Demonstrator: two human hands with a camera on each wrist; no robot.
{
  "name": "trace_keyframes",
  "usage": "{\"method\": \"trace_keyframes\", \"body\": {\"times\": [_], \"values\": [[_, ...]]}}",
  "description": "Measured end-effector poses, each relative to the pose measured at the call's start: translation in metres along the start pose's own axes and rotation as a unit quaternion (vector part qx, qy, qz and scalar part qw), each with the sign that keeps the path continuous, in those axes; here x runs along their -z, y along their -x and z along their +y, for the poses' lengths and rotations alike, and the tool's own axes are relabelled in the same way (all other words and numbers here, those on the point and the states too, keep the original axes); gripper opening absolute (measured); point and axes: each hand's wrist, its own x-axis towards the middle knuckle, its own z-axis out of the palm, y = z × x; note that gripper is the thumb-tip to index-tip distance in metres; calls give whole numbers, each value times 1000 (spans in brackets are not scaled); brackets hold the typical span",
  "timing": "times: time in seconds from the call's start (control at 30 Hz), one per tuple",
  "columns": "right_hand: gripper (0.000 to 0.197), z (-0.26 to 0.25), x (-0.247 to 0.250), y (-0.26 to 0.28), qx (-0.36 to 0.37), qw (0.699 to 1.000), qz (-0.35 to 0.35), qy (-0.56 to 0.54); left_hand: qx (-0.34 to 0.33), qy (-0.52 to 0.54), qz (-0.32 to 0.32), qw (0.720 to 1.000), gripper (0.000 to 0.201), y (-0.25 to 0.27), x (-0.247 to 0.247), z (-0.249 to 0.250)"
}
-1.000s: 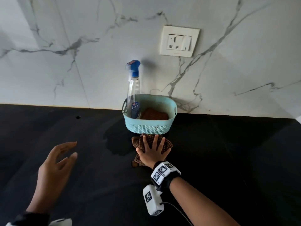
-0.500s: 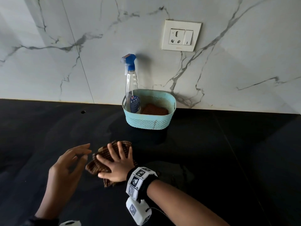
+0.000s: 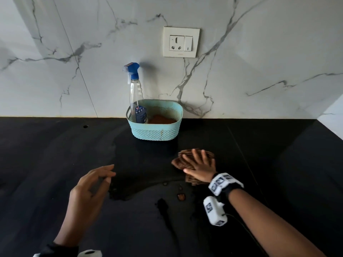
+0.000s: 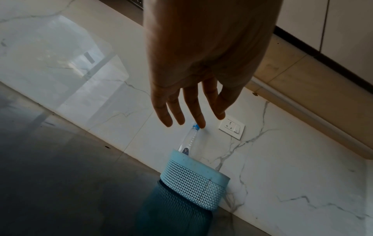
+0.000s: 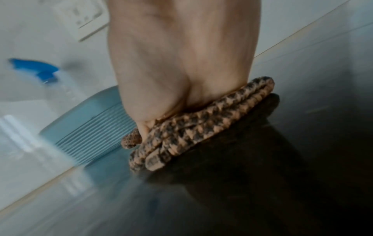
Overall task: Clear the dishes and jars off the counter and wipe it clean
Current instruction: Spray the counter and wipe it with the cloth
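A folded brown checked cloth [image 3: 181, 161] [image 5: 212, 124] lies on the black counter [image 3: 55, 164], in front of the teal basket. My right hand [image 3: 198, 164] presses flat on it with spread, straight fingers. My left hand [image 3: 104, 177] [image 4: 191, 118] hovers above the counter to the left, fingers loosely extended and holding nothing. Wet streaks and a small brownish spot [image 3: 181, 196] show on the counter between the hands. No dishes or jars are in view.
A teal perforated basket [image 3: 156, 132] [image 4: 193, 180] stands against the marble wall, holding a blue-topped spray bottle [image 3: 136, 97] and something brown. A wall socket [image 3: 181, 42] sits above it. A small hole [image 3: 85, 126] marks the counter at the left.
My right hand has slid the cloth from front left, near my left hand, over to the right in front of the basket. The left hand has stayed hovering.
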Motion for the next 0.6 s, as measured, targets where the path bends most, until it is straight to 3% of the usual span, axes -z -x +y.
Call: {"method": "trace_keyframes", "body": {"times": [0.1,0.23,0.4,0.47,0.53,0.6], "values": [[61,57,-5,34,-73,996,9,-46,-1,8,-15,1000,10,15,-5,7],[62,80,-21,67,-155,981,31,-110,6,-11,-30,999,37,31,-6,4],[61,33,-40,78,-213,963,68,-148,26,-14,-36,999,29,50,1,1],[62,8,-43,77,-203,966,72,-143,39,-12,-32,999,8,56,6,3],[62,-19,-46,74,-176,973,74,-130,38,-25,-22,999,17,61,11,3],[62,-48,-50,69,-139,980,78,-115,45,-24,-8,999,14,66,17,3]]}}
